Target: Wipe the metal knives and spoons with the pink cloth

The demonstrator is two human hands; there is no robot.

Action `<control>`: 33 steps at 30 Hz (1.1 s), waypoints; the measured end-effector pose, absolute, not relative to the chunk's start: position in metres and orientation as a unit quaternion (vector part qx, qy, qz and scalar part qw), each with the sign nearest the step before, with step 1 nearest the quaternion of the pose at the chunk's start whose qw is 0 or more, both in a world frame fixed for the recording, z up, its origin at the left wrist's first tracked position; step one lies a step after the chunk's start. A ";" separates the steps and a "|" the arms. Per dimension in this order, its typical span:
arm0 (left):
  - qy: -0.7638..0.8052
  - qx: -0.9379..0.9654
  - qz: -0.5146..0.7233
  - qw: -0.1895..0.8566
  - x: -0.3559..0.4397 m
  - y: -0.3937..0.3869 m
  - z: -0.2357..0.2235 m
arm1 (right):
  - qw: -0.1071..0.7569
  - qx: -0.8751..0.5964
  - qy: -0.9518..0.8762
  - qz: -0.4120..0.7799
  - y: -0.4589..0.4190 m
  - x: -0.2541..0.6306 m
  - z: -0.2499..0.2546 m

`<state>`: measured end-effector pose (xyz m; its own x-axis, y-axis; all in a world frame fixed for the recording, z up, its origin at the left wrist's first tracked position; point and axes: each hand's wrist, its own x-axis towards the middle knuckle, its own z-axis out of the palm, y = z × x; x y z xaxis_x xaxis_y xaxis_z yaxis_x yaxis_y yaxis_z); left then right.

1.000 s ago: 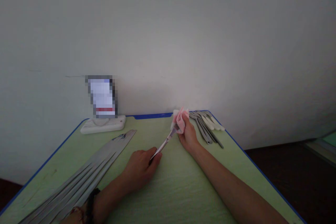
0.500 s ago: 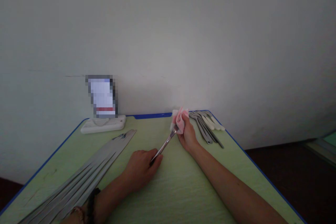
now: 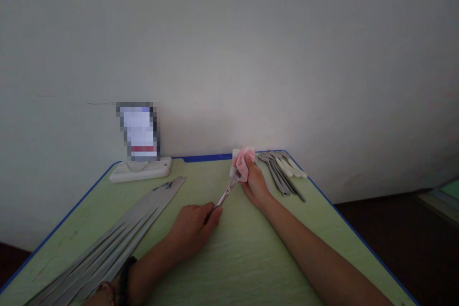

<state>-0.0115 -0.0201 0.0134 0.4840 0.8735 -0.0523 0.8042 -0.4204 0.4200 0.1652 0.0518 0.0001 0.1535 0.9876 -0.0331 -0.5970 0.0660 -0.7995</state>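
In the head view, grips a metal tool (image 3: 224,194) with the left hand (image 3: 191,229), over the middle of the green table (image 3: 215,272). Clutches a pink and white cloth (image 3: 241,163) in the right hand (image 3: 255,185), at the tool's far end. Cannot tell whether around it or just against it. Has cutlery (image 3: 280,181) near the right hand.

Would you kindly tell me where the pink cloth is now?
In the head view, the pink cloth is in the right hand, left of the cutlery pile.
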 end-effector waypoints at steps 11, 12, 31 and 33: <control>0.504 0.836 0.087 0.200 -0.011 -0.020 0.014 | 0.667 -0.350 -0.279 0.596 0.051 0.165 0.001; 0.504 0.836 0.088 0.199 -0.011 -0.020 0.014 | 0.663 -0.351 -0.282 0.598 0.051 0.165 0.000; 0.499 0.838 0.097 0.197 -0.011 -0.019 0.012 | 0.642 -0.338 -0.308 0.615 0.053 0.167 -0.004; 0.497 0.839 0.099 0.199 -0.011 -0.019 0.012 | 0.639 -0.335 -0.315 0.617 0.052 0.167 -0.002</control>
<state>-0.0112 -0.0191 0.0121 0.4867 0.8730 -0.0311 0.7942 -0.4274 0.4319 0.1671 0.0524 -0.0024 0.0406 0.9991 -0.0114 -0.5777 0.0142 -0.8161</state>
